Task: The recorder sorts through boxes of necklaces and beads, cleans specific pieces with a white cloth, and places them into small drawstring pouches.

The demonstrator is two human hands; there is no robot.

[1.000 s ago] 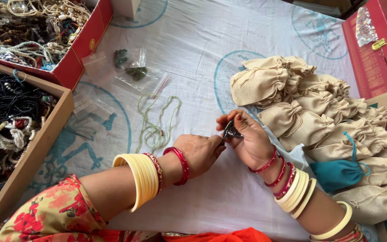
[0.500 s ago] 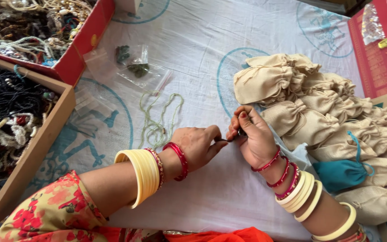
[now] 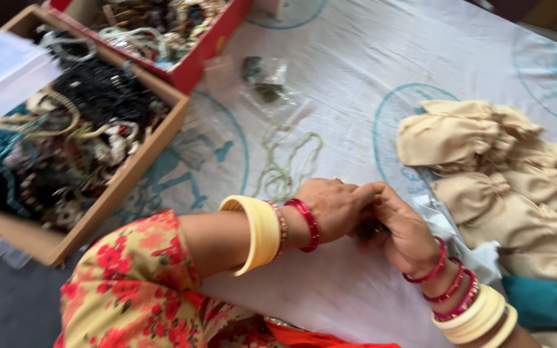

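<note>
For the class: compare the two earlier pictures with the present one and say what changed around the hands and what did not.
The left hand has closed over the right hand, hiding the small dark item that showed between the fingertips earlier. The view has swung left. The pale green bead string, beige cloth pouches and brown cardboard box of jewellery stayed put.

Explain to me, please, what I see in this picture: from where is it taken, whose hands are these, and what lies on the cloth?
The picture comes from a camera worn on a person's head, looking down at their own two hands. The left hand and right hand meet over a white printed cloth and pinch something small and dark between them; what it is cannot be told. Both wrists carry cream and red bangles. Beside the hands lies a pale green bead string. On the right is a heap of beige fabric pouches. On the left stands a cardboard box and a red box, both full of beaded jewellery.
</note>
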